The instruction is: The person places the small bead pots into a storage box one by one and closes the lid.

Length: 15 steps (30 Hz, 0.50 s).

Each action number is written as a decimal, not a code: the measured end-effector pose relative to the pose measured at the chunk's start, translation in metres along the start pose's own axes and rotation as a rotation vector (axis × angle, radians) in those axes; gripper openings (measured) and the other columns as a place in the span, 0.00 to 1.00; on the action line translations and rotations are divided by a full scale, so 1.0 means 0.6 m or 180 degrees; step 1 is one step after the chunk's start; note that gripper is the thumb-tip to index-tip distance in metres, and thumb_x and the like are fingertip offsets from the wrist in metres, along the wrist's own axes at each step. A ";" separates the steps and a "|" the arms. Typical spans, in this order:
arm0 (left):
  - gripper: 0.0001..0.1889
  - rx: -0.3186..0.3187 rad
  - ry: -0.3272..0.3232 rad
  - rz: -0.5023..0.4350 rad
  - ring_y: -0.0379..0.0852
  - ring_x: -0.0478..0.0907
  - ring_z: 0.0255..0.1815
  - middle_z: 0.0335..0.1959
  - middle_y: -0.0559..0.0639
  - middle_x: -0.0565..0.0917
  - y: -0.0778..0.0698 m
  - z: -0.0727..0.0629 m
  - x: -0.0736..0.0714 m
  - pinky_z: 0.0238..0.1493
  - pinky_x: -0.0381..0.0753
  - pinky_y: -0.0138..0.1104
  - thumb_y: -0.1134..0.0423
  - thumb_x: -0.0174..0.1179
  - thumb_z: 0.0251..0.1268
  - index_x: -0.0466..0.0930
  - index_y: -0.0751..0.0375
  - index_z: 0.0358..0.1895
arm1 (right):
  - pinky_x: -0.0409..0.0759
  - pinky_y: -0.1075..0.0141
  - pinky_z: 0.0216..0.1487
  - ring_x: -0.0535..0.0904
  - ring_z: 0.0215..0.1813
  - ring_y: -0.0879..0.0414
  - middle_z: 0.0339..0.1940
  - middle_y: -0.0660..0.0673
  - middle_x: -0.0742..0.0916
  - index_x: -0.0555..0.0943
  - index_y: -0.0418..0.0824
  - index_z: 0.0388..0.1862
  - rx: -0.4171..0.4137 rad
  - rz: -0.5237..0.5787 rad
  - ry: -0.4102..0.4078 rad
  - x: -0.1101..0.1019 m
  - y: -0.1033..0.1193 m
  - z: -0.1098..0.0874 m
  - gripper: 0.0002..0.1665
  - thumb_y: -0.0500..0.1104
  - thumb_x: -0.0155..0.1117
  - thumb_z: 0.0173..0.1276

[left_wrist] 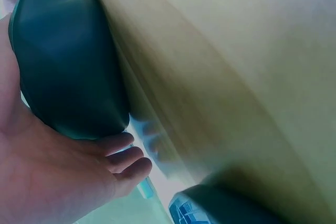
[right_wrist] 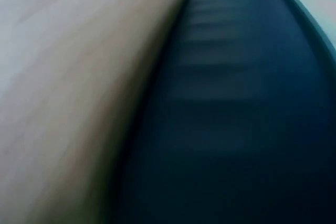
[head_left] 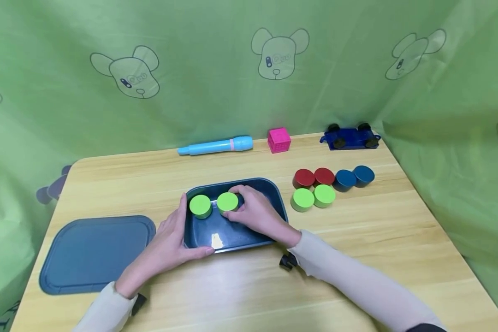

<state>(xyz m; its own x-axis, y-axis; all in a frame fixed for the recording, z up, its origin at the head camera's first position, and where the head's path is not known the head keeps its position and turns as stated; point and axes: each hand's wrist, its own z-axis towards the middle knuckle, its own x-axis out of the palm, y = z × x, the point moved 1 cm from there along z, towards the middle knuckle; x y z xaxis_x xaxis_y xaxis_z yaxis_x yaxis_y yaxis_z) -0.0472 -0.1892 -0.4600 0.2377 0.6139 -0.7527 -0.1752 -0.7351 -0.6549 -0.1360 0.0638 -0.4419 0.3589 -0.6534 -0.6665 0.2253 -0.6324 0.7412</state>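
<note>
A dark blue rectangular box (head_left: 249, 237) without its cover lies on the table. My left hand (head_left: 168, 242) holds its near-left corner, fingers along the left wall and thumb at the front rim. The left wrist view shows fingertips (left_wrist: 126, 162) bent round the end of the box. My right hand (head_left: 257, 210) reaches inside and pinches a green round block (head_left: 227, 202) between thumb and fingers. Just left of it, another green round block (head_left: 200, 206) sits in the box. The box's ribbed outer wall (right_wrist: 226, 87) fills much of the right wrist view, where the hand is hidden.
A matching lid (head_left: 97, 253) lies left. Right of the box stand two green blocks (head_left: 303, 199), two red blocks (head_left: 304, 178) and two blue blocks (head_left: 345, 180). Along the back are a light-blue pen-shaped item (head_left: 216, 146), a pink cube (head_left: 279, 140) and a blue toy car (head_left: 350, 138).
</note>
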 end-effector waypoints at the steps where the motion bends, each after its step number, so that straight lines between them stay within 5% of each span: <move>1: 0.76 0.0006 -0.0005 -0.0001 0.74 0.54 0.85 0.87 0.73 0.53 0.000 0.001 0.000 0.77 0.55 0.71 0.29 0.76 0.59 0.27 0.60 0.90 | 0.83 0.61 0.41 0.83 0.34 0.58 0.52 0.43 0.86 0.82 0.37 0.69 0.0003 -0.0013 0.0020 0.001 0.001 0.002 0.35 0.46 0.85 0.67; 15: 0.76 0.0038 -0.0047 0.0044 0.73 0.55 0.85 0.86 0.75 0.55 0.000 0.001 0.001 0.77 0.55 0.70 0.29 0.76 0.59 0.29 0.63 0.90 | 0.87 0.65 0.45 0.87 0.40 0.61 0.60 0.42 0.83 0.75 0.37 0.76 0.0099 0.0121 0.0162 0.009 -0.002 0.002 0.39 0.39 0.81 0.69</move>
<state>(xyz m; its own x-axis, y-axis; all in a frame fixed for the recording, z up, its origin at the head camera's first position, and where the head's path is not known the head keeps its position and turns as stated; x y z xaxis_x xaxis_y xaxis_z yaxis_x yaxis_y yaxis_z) -0.0476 -0.1889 -0.4606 0.2210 0.6079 -0.7626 -0.1897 -0.7402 -0.6450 -0.1356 0.0603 -0.4464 0.4126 -0.6557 -0.6323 0.1825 -0.6206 0.7626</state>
